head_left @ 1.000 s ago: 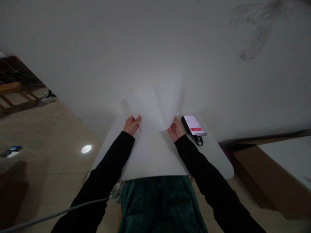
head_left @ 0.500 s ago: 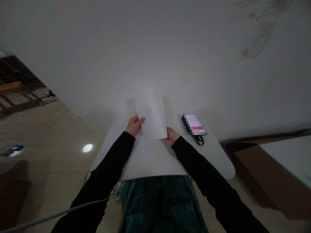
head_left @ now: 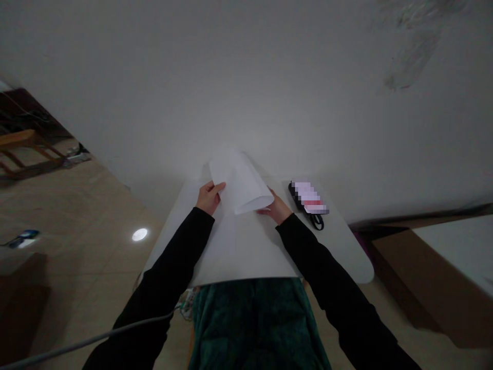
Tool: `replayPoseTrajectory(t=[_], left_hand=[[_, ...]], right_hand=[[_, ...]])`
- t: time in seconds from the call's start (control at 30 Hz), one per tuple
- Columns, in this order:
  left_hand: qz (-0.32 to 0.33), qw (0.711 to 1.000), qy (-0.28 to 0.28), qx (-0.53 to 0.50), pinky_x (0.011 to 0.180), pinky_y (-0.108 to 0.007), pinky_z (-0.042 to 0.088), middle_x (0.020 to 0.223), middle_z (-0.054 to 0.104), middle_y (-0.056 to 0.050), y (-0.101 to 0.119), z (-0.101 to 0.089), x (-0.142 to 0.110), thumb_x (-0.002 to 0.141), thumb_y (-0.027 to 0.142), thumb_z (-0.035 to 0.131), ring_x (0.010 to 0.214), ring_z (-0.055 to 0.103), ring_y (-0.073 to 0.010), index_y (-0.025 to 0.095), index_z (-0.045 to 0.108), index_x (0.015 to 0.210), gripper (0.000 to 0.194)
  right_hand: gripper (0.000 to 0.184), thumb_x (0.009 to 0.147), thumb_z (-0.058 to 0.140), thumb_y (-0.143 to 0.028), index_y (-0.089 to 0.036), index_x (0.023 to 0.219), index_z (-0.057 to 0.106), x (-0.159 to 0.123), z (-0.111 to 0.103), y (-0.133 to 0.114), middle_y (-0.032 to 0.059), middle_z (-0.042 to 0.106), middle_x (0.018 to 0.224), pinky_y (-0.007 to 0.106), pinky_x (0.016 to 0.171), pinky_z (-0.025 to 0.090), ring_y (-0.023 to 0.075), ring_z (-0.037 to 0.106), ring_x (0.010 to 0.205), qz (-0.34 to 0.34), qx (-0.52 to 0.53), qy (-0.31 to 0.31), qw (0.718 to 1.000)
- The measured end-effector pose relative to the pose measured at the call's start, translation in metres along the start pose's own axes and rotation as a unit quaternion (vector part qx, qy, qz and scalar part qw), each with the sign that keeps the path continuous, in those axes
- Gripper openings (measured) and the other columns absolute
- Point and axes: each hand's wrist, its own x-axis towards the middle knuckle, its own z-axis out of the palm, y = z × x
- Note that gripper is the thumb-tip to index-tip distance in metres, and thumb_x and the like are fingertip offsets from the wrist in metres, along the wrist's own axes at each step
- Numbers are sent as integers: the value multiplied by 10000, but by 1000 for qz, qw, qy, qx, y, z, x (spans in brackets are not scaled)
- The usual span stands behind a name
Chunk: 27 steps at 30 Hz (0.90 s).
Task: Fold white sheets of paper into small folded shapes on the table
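A white sheet of paper (head_left: 246, 180) is held up above the white table (head_left: 265, 257), its near right part curled over into a loose roll. My left hand (head_left: 210, 197) pinches the left edge, thumb on top and fingers underneath. At the right, my right hand (head_left: 277, 207) grips the curled edge; some of its fingers are hidden behind the paper. Another pale sheet (head_left: 217, 241) seems to lie flat on the table under my left forearm, though its outline is faint.
A phone-like object (head_left: 310, 198), blurred out, lies on the table's right side with a black strap loop (head_left: 317, 222). The wall (head_left: 246, 77) rises behind the table. A cardboard box (head_left: 431, 282) stands right; a grey cable (head_left: 96, 339) crosses my left sleeve.
The paper's right side has curled over into a loose roll. My right hand has moved slightly right and up with its edge; my left hand has shifted a little left.
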Motion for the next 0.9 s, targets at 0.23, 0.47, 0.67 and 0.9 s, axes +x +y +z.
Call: replayPoseTrajectory(t=[0.23,0.47,0.67,0.9], left_hand=[[28,982,-94,162,735,-348,524,891,731,-85,10,-7,-5,603,321,817,760,670,-211,122,722,897,368],[68,972,-146,174,852,-366,513,1046,669,-98,13,-3,-5,524,220,856,949,641,-227,162,611,1075,606],[56,980,-59,183,808,-359,536,1246,547,-117,5,-1,-4,470,209,885,907,654,-203,314,353,1356,1038],[78,982,-46,167,881,-395,524,1130,645,-140,-2,7,-9,568,318,846,993,650,-264,164,512,1216,745]], right_hand=[[475,693,671,-611,-204,935,640,-4,-3,-20,32,707,777,293,615,521,154,641,644,-1,-29,-22,999],[491,557,832,-220,-211,989,600,-4,2,-9,32,728,852,365,717,576,176,673,724,-115,-87,-31,989],[496,589,796,-191,-208,1036,582,-2,1,-6,5,731,863,344,733,576,168,681,739,-140,-48,-63,987],[374,680,751,-388,-172,969,654,-5,8,-1,19,713,855,261,636,506,143,632,685,-156,-118,-95,976]])
